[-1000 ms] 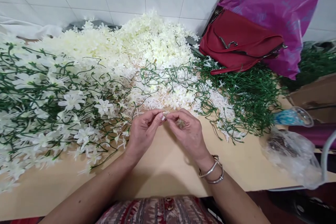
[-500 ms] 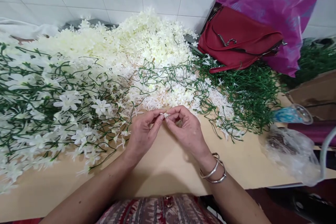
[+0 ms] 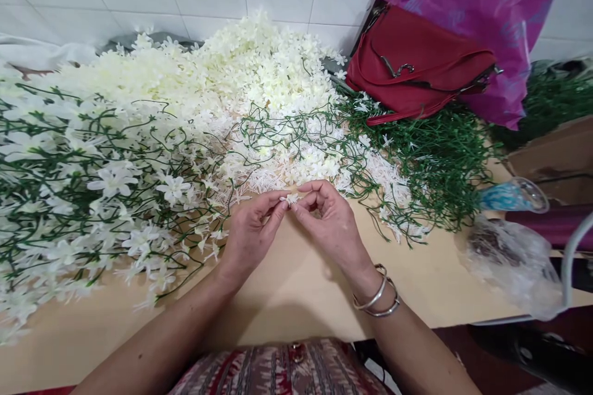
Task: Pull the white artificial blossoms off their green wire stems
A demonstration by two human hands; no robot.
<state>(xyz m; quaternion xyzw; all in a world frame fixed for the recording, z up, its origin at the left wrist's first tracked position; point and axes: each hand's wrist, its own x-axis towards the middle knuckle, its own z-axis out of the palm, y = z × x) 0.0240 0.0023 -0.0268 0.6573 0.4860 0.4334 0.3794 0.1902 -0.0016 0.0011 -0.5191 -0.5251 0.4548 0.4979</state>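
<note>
My left hand (image 3: pixel 252 231) and my right hand (image 3: pixel 331 222) meet fingertip to fingertip over the wooden table (image 3: pixel 287 296). Both pinch one small white artificial flower (image 3: pixel 291 199) between thumb and fingers. Two silver bangles (image 3: pixel 377 296) sit on my right wrist. Just beyond the hands lies a heap of loose white flower pieces (image 3: pixel 278 166). Behind it rises a big mound of cream petals (image 3: pixel 241 74). To the left spread green stems with white flowers attached (image 3: pixel 92 185).
A red handbag (image 3: pixel 417 68) and a purple plastic bag (image 3: pixel 486 6) lean at the back right. Bare green stems (image 3: pixel 440 160) lie under them. A clear plastic bag (image 3: pixel 514 259), a blue-tinted bottle (image 3: pixel 514 194) and a cardboard box (image 3: pixel 556 154) stand at the right edge.
The hands stay together on the small flower; the fingers have shifted slightly around it. The view has tilted a little, so everything sits slightly higher in the frame.
</note>
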